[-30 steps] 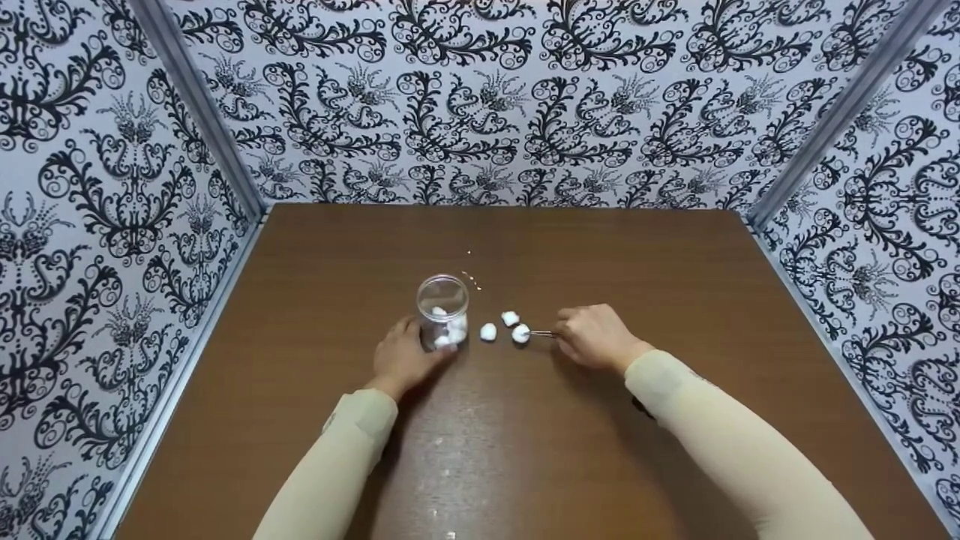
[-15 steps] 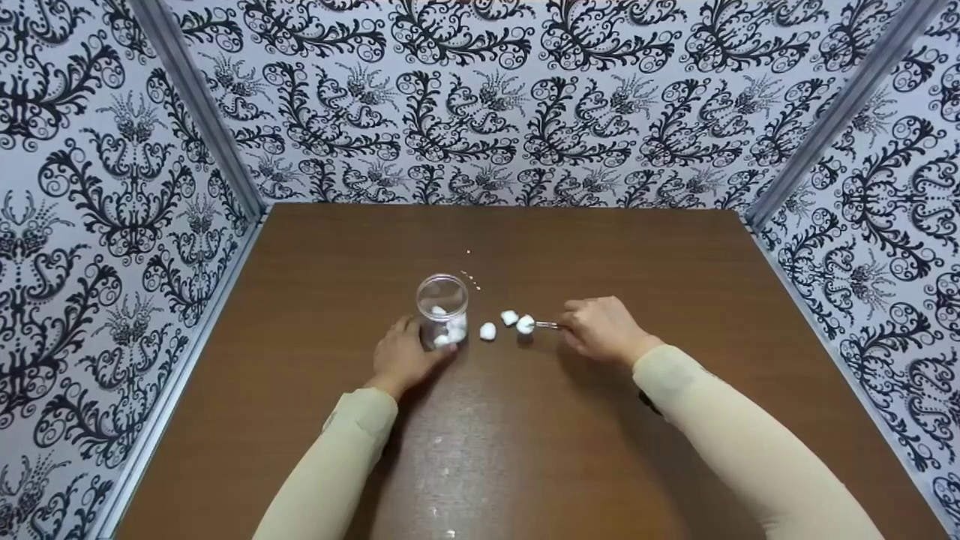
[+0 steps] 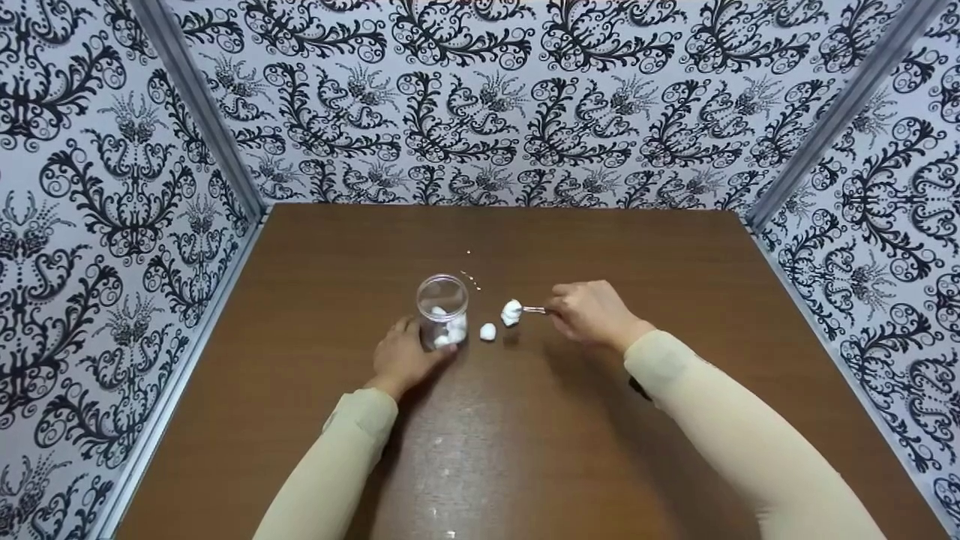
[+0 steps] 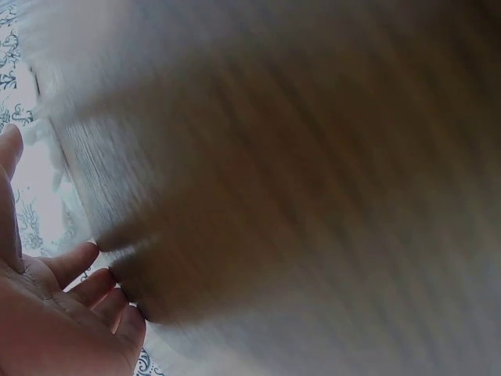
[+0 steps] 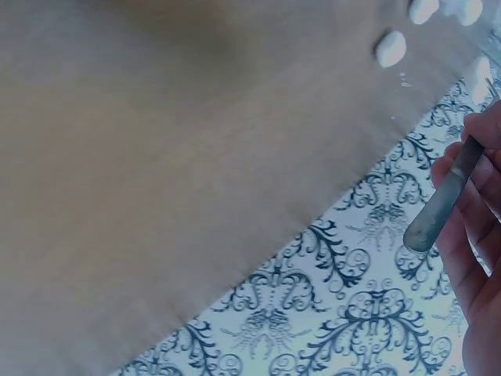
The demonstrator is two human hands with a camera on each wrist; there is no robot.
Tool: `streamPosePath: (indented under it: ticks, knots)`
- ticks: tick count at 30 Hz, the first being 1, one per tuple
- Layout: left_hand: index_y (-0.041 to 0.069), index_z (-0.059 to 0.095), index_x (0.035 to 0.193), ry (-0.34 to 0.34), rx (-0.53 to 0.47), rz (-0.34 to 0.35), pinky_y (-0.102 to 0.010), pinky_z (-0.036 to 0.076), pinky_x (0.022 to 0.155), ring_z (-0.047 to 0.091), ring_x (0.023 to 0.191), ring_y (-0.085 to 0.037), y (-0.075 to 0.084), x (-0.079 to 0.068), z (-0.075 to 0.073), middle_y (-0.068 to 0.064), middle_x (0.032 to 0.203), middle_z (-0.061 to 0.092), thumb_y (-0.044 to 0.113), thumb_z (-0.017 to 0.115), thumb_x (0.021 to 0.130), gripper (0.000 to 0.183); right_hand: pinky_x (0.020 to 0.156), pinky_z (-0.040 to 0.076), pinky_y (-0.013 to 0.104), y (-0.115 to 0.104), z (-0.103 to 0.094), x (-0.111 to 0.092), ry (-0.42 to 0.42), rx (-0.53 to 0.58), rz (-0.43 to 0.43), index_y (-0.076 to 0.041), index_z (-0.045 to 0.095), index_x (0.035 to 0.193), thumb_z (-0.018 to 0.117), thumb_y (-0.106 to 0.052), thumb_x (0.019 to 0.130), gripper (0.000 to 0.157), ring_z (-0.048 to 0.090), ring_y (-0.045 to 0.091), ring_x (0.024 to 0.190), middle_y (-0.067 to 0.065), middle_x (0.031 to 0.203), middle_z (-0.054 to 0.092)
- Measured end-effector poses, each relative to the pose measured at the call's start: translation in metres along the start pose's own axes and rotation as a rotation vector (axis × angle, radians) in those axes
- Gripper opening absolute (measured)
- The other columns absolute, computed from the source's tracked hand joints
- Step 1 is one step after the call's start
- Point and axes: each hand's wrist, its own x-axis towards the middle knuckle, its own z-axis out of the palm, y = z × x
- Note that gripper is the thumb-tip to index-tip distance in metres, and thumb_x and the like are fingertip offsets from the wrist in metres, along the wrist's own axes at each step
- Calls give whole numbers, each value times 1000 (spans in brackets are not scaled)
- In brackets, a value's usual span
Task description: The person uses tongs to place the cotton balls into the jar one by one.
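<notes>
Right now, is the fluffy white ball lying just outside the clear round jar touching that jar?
Apart: the head view shows a strip of brown tabletop between the white ball and the clear jar.

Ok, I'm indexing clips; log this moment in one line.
left hand holds clear jar; right hand grips metal tool; white ball at tip; white balls in jar

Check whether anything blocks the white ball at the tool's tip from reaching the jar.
One thing, low down: a loose white ball lies on the table roughly between the held ball and the jar. Above it, nothing visible blocks the way.
</notes>
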Motion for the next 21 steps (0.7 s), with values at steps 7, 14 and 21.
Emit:
streamPosePath:
  ticks: [7, 14, 21]
  knots:
    - [3, 52, 150, -9, -16, -13, -61, 38, 117, 44, 148, -42, 2, -3, -3, -21, 158, 47, 63, 72, 89, 88, 46, 51, 40, -4, -12, 27, 28, 3, -23, -13, 78, 85, 74, -14, 86, 5, 60, 20, 55, 1, 75, 63]
    - [3, 54, 148, 14, -13, 3, -61, 41, 114, 47, 145, -41, 0, -2, 0, -20, 156, 49, 63, 72, 89, 87, 48, 51, 39, -12, -19, 53, 50, -6, -40, -13, 77, 85, 73, -16, 88, 5, 61, 21, 57, 0, 76, 64]
    - [3, 56, 146, 33, -12, 10, -61, 43, 112, 50, 141, -42, 2, -1, 1, -20, 154, 52, 63, 73, 87, 86, 50, 52, 39, -25, -15, 71, 71, 2, -61, -15, 75, 83, 71, -17, 89, 8, 62, 20, 59, 0, 77, 64]
